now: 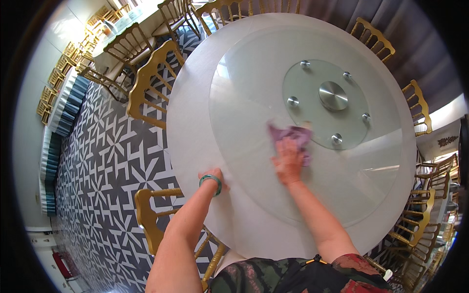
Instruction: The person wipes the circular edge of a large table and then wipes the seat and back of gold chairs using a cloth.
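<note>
My right hand (288,161) lies spread on a purple cloth (298,135), pressing it against the large glass turntable (253,99). Both the cloth and the fingers are blurred. Just beyond them is a smaller glass disc (311,84) with a round brushed-metal cap (332,96) and several small metal knobs (336,138). My left hand (213,176), a green bangle (210,179) at its wrist, leans on the pale outer rim of the round table (194,146). Its fingers look curled under and are partly hidden; no object shows in it.
Gold spindle-back chairs ring the table, one close at left (155,86) and another by my left arm (148,219). More chairs (419,219) stand at right. Grey curtains (421,40) hang behind. The floor (110,146) has dark and white patterned tiles. A long covered table (110,47) runs at upper left.
</note>
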A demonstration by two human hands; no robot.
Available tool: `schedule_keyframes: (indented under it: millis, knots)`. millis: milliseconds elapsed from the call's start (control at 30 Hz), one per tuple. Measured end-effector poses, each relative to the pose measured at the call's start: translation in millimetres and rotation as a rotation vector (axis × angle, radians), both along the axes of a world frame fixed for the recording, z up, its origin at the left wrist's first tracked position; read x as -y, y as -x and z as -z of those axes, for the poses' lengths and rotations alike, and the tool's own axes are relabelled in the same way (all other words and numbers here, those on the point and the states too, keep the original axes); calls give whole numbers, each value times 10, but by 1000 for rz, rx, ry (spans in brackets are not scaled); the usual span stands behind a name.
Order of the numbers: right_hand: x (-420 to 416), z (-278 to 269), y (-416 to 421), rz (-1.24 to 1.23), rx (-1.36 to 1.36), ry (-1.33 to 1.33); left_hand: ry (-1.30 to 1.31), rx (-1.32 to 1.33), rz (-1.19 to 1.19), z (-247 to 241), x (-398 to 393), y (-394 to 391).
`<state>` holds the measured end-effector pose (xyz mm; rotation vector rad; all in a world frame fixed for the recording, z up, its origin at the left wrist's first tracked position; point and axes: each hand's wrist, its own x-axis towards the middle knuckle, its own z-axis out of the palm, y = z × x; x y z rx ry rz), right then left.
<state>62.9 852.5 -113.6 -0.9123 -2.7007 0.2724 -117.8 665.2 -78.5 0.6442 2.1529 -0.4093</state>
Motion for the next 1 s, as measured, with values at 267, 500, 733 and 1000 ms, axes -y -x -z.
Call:
schedule_keyframes:
  millis: [267,500,733,1000]
  knots:
    - [518,11,1143,-466,28,88,72,11,16,90,-42,16]
    - [-98,-41,2035,-461,185,194,67,27,-5,109,-81,9]
    - [-1488,137,1812,-83,164,78,34,23,-24,-7,-108,-24]
    - [-2929,176,-347,558,190,-65,48,64,-13,-18,-120,21]
